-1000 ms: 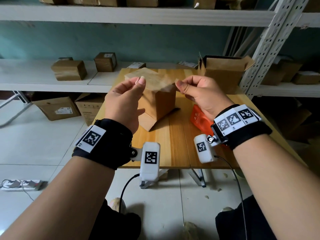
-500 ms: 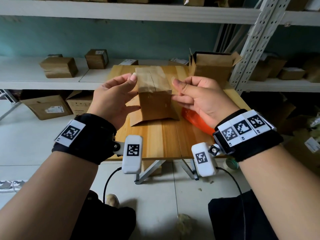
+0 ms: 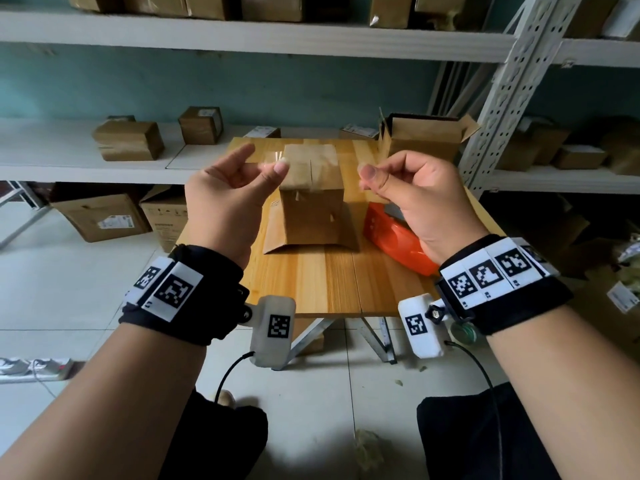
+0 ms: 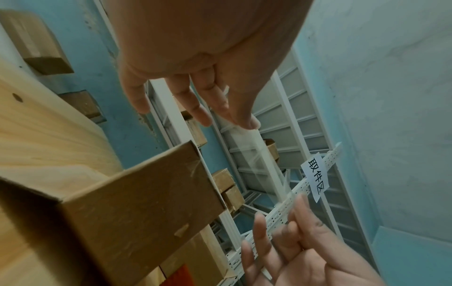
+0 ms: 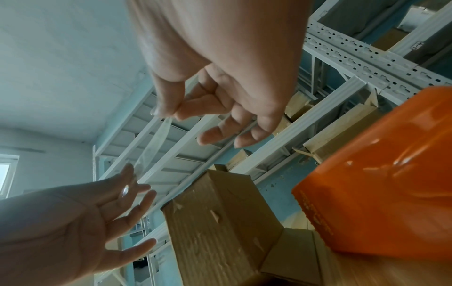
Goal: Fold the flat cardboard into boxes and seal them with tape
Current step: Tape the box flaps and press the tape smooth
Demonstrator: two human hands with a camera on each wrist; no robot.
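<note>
A small brown cardboard box (image 3: 311, 216) stands upright on the wooden table (image 3: 329, 278), its bottom flaps splayed out and its top flaps shut. Both hands hover just above its top, a little apart. A strip of clear tape (image 4: 259, 160) stretches between them. My left hand (image 3: 263, 161) holds one end at the thumb and index finger, with the other fingers loosely spread. In the right wrist view, my right hand (image 5: 168, 116) pinches the other end of the tape (image 5: 151, 145) between thumb and index finger. Neither hand touches the box.
An orange tape dispenser (image 3: 391, 237) lies on the table just right of the box, under my right hand. An open cardboard box (image 3: 426, 140) stands at the table's back right beside a white perforated shelf post (image 3: 502, 91). Several boxes (image 3: 128, 140) sit on the shelves behind.
The box was tilted up between my hands and now stands on the table. Both hands have come off it, risen and moved apart, with the tape stretched between them.
</note>
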